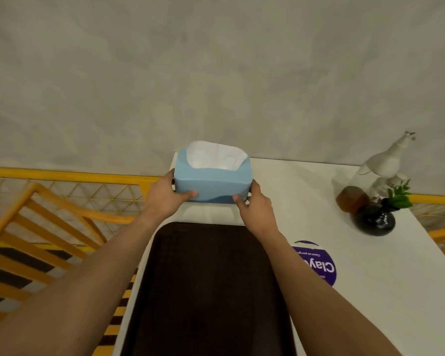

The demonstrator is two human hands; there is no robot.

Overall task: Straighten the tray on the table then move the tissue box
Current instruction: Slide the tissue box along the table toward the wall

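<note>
Both arms outstretched above dark brown rectangular tray [206,291]
Left hand [165,196] and right hand [254,209] clasping light blue tissue box [212,185] ends, thumbs on near face

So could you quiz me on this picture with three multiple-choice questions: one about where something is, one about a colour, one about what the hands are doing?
1. Where is the dark brown tray?
A. Nearer the person than the tissue box
B. Against the wall behind the tissue box
C. On the floor

2. What colour is the tissue box?
A. Red
B. Light blue
C. Black

3. How is the tissue box handled?
A. One hand only
B. No hand touches it
C. Left hand and right hand grip its two ends

Answers:
1 A, the tray lies on the white table between the forearms, with the box beyond its far edge.
2 B, its sides are pale blue, with white tissue at the top.
3 C, a thumb of each hand rests on the box's near face.
</note>
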